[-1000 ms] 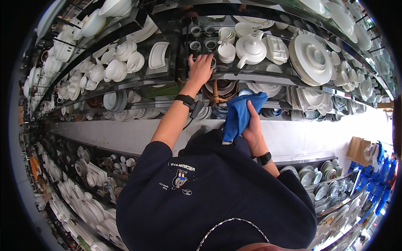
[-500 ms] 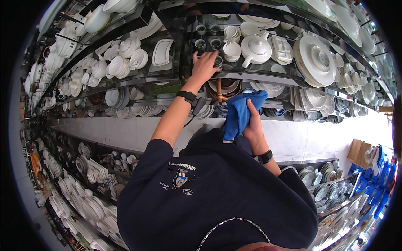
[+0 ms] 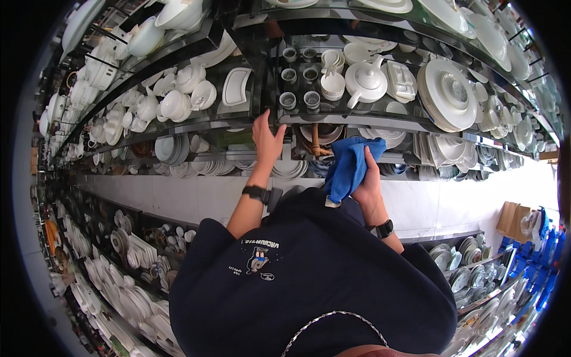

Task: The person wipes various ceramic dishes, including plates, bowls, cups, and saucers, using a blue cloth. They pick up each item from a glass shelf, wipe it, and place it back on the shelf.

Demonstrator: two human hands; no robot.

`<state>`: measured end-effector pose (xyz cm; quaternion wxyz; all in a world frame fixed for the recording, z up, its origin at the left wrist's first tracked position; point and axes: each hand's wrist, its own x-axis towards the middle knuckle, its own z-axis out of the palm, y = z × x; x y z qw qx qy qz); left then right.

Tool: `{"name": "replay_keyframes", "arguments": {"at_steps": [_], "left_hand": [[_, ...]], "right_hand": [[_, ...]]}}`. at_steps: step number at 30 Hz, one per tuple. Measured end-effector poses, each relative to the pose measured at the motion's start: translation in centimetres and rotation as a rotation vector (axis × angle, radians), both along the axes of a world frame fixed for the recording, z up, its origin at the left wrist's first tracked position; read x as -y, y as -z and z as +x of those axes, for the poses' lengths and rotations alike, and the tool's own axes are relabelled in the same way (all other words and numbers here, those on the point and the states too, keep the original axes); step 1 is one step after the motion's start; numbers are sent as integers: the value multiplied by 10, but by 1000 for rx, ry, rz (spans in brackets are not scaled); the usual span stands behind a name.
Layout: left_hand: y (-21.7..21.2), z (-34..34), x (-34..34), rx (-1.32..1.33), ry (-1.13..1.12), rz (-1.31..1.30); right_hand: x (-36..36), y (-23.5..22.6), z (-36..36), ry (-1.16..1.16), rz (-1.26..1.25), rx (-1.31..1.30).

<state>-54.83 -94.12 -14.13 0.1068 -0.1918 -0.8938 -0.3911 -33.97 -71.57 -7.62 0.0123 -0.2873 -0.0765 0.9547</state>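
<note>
My left hand [image 3: 269, 138] hangs in front of the shelf edge with nothing in it, thumb and fingers apart. Just beyond its fingertips, small grey cups stand upright in two columns; the nearest are a left cup [image 3: 288, 100] and a right cup [image 3: 311, 99]. A folded blue cloth [image 3: 347, 169] is gripped in my right hand [image 3: 369, 184], in front of my chest and below the shelf edge. To the right of the grey cups sit stacked white cups [image 3: 333, 85] and a white teapot [image 3: 366, 81].
The dark glass shelf [image 3: 380, 122] also bears a divided white dish [image 3: 402, 82] and stacked round plates [image 3: 447, 95]. A dark upright post [image 3: 257, 65] separates it from the left bay, where a curved white dish [image 3: 237, 86] stands. Lower shelves hold more plates [image 3: 290, 169] and bowls.
My left hand has come away from the nearest grey cups, back toward me and slightly left. The right hand still holds the blue cloth, a little further right and lower in view.
</note>
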Motion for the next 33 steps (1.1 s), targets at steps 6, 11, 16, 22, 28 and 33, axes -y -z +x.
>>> {"name": "replay_keyframes", "arguments": {"at_steps": [6, 11, 16, 22, 28, 33], "left_hand": [[16, 23, 10, 291, -37, 156], [24, 0, -2, 180, -7, 111], [14, -15, -22, 69, -12, 94], [10, -44, -46, 90, -51, 6], [5, -61, -49, 148, -21, -40], [-45, -33, -38, 37, 145, 280]], "right_hand": [[13, -32, -21, 26, -88, -241], [27, -49, -32, 56, -117, -406], [33, -71, -33, 38, -86, -438], [33, -82, -21, 112, -6, -423], [38, -80, -14, 174, 63, -389], [45, -90, -12, 290, 188, -373]]}}
